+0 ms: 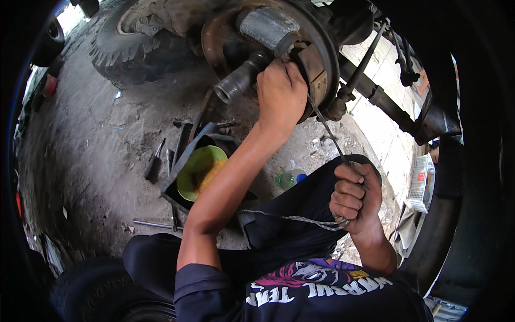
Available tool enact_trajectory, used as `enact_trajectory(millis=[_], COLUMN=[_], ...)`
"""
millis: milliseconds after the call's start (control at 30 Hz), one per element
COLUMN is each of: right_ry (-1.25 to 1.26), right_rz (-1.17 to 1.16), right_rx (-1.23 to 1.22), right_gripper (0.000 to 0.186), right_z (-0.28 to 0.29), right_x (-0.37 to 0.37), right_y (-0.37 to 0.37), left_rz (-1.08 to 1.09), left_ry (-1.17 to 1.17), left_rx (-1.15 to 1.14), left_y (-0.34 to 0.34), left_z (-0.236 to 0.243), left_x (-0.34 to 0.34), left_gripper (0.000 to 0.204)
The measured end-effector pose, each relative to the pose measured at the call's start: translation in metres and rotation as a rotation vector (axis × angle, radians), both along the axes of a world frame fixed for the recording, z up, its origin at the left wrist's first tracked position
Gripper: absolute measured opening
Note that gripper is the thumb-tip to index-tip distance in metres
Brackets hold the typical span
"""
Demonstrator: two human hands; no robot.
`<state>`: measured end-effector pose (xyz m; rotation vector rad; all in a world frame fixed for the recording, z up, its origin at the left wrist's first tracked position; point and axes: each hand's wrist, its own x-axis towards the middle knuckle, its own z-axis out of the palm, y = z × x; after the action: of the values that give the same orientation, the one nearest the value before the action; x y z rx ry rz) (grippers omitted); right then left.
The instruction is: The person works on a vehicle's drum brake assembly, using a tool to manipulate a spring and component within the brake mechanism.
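My left hand reaches up into a wheel's brake assembly, its fingers curled in beside a brake shoe. What those fingertips grip is hidden behind the hand. A dark threaded axle spindle juts out just left of it, below a grey metal cylinder. Lower right, my right hand is closed in a fist around a long thin-shafted screwdriver. Its shaft slants up to the edge of the brake shoe; the fist covers most of the handle. A braided cord trails left from beneath that fist.
A green bowl with yellowish contents sits in a dark open container. Nearby on the dirt floor lie a small screwdriver, a T-shaped bar and a clear bottle. Large tyres stand far left. Steering rods cross at right.
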<state>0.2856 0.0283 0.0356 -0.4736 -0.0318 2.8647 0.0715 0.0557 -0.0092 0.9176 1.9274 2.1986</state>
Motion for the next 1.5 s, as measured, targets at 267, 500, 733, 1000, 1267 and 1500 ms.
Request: enact_trajectory(millis=[267, 500, 733, 1000, 1267, 1500], right_ry=[0.019, -0.041, -0.092, -0.288, -0.445, -0.444], right_rz=[-0.02, -0.004, 0.068, 0.105, 0.087, 0.014], right_rx=[-0.071, -0.047, 0.043, 0.222, 0.351, 0.447], right_gripper=[0.028, 0.028, 0.03, 0.033, 0.031, 0.024], right_z=[0.005, 0.008, 0.005, 0.03, 0.059, 0.066], right_x=[-0.001, -0.01, -0.021, -0.052, -0.069, -0.075], right_y=[0.004, 0.0, -0.02, -0.054, -0.078, -0.097], left_rz=[0.026, -0.019, -0.061, -0.354, -0.807, -0.83], left_ry=[0.028, 0.066, -0.033, -0.528, -0.807, -0.762], left_rx=[-0.067, -0.014, 0.04, 0.202, -0.045, -0.131], left_y=[-0.005, -0.012, -0.029, -0.041, -0.082, -0.103], left_z=[0.004, -0.003, -0.004, -0.003, 0.03, 0.032], left_x=[-0.004, -0.014, -0.018, -0.036, -0.081, -0.104], left_gripper=[0.028, 0.029, 0.038, 0.042, 0.028, 0.029])
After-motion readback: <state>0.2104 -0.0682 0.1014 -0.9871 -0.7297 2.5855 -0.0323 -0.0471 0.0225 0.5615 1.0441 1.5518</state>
